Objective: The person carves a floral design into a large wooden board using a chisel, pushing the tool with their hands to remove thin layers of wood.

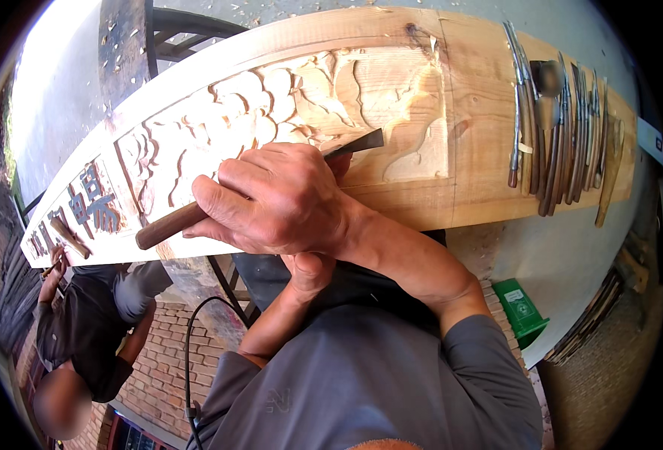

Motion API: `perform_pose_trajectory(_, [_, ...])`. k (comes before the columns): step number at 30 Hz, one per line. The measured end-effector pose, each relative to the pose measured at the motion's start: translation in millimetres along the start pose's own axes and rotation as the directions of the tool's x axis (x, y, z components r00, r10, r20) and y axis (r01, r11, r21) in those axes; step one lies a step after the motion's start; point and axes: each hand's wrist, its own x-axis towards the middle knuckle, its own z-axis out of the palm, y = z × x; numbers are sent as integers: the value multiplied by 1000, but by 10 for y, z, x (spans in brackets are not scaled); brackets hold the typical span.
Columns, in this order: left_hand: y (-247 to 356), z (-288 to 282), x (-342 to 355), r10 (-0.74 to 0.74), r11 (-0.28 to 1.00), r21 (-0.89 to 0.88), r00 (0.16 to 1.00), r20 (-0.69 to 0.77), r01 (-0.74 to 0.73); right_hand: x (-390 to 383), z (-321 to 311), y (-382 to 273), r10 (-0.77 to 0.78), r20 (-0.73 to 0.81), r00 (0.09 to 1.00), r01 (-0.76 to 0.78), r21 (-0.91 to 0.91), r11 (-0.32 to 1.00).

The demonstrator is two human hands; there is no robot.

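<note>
A person in a grey shirt leans over a long wooden board (489, 161), a chisel (365, 141) slanting across the right half of its carved panel (414, 97). The fingers of the right hand (275, 199) are clamped around the tool's wooden handle, whose butt juts out to the left while the flat blade points right and slightly to the far side. The left hand (312, 271) is tucked beneath the right, mostly hidden; whether its fingers are closed on the tool cannot be told, nor whether the cutting edge touches the wood. Good work here would likely call for a low blade, thin passes and pressure from the forearm, with the left hand braced on the board behind the edge as a brake. Each pass should probably stop short of the panel's right-hand border (449, 112), where a slip could bruise the corner, and pale chips around the curled relief on the left are best brushed away so the line shows. A row of hand tools (558, 161) lies to the right; a second person (84, 322) sits at the near left.
</note>
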Motion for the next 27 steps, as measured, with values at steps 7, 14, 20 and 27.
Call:
perform_pose_trajectory(7, [344,74,-13,-535,831,-157,844,37,534,33,-368,-66,246,-47,968,-251,-162,955])
perform_pose_trajectory(14, [84,687,177,530,493,418,645,551,-763,218,-1847,434,704,-338,624,-462,567,682])
perform_pose_trajectory(20, [-8,1553,514,570,483,230,503,650,-845,-20,-2342,990,683,-22,730,-282,900,331])
perform_pose_trajectory(27, [-247,1764,1262,557,240,593,609,565,-769,-114,-2053,1181,780,-88,620,-165,957,238])
